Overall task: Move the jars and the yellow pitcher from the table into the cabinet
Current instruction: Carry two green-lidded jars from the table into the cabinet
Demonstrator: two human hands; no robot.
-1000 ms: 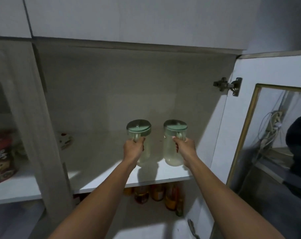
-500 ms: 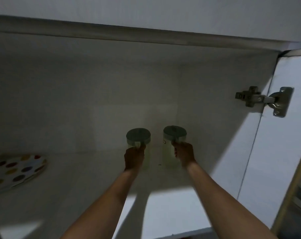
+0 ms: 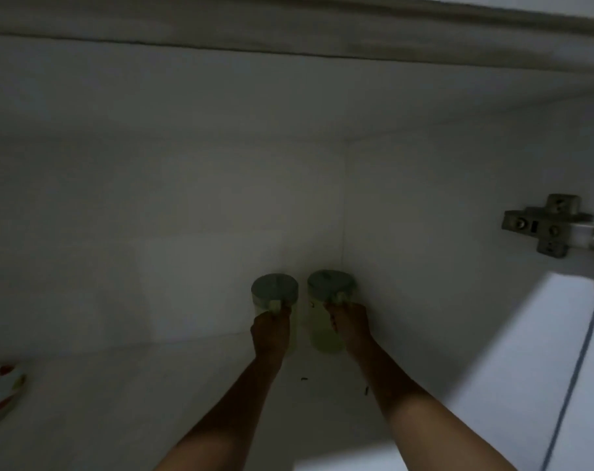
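While each hand's grip clasps a jar, left hand (image 3: pixel 271 329) on left jar (image 3: pixel 274 294), right hand (image 3: pixel 350 326) on right jar (image 3: pixel 326 334), contents unclear.

The cabinet (image 3: pixel 153 198) is white inside, gone grey in the dim light, with a brighter white patch on the shelf (image 3: pixel 492 368) at the right. The two jars (image 3: pixel 326 331) are clear with a pale yellow-green tint, strongest low in the right one. Their lids (image 3: pixel 274 289) are a muted sage green, each with a paler green tab at the front. At the far left edge sits a plate (image 3: pixel 0 389), white with scattered dots in red, orange and yellow. The hinge (image 3: pixel 554 229) is dull silver metal. A few small dark specks (image 3: pixel 304 379) mark the shelf.
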